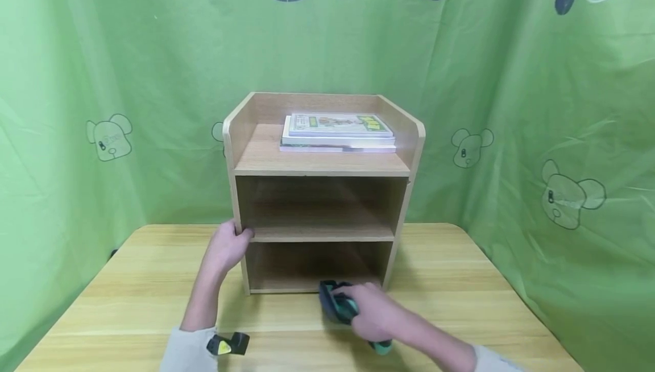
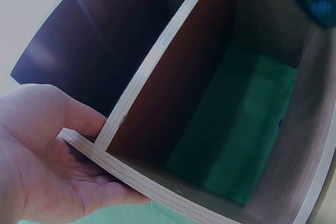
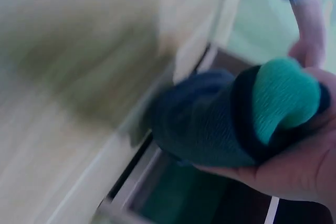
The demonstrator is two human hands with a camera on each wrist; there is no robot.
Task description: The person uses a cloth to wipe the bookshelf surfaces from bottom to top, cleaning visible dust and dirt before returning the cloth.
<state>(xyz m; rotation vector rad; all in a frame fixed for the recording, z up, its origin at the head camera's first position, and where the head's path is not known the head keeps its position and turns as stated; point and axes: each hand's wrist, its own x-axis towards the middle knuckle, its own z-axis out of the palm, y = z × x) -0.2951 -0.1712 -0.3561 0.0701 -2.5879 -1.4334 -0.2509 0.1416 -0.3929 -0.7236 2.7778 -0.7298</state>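
Note:
A small wooden shelf unit (image 1: 322,173) stands on the table, its front facing me. My left hand (image 1: 227,247) grips the edge of its left side panel, the thumb inside the middle compartment by the divider board (image 2: 152,56). My right hand (image 1: 377,310) holds a bunched dark blue and green cloth (image 3: 202,119) at the front of the bottom board (image 1: 286,290), toward the right. The cloth's green part bulges out beside the palm in the right wrist view, where the picture is blurred.
Several books (image 1: 338,142) lie stacked on the top board between the raised sides. The light wooden table (image 1: 450,281) extends on both sides of the unit. A green curtain (image 1: 179,48) with mouse-head prints hangs behind and at both sides.

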